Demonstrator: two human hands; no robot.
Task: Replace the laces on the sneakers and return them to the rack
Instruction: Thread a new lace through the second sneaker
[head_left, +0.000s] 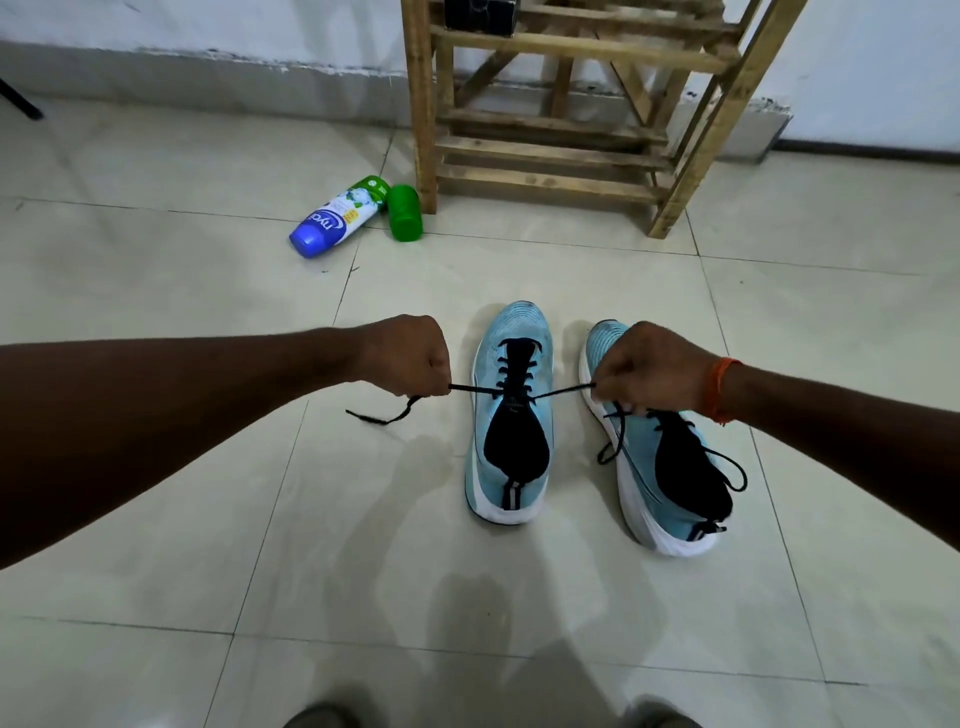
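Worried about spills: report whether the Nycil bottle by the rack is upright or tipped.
Tipped: the Nycil bottle lies on its side on the floor.

The pale tiled floor (208, 519) carries a blue sneaker (511, 415) and, just beside it, a second sneaker (670, 483), toes toward a wooden rack (423, 130) standing by the wall. Near the rack's foot a bottle (332, 218) lies on its side, a green cap (405, 213) just beside it
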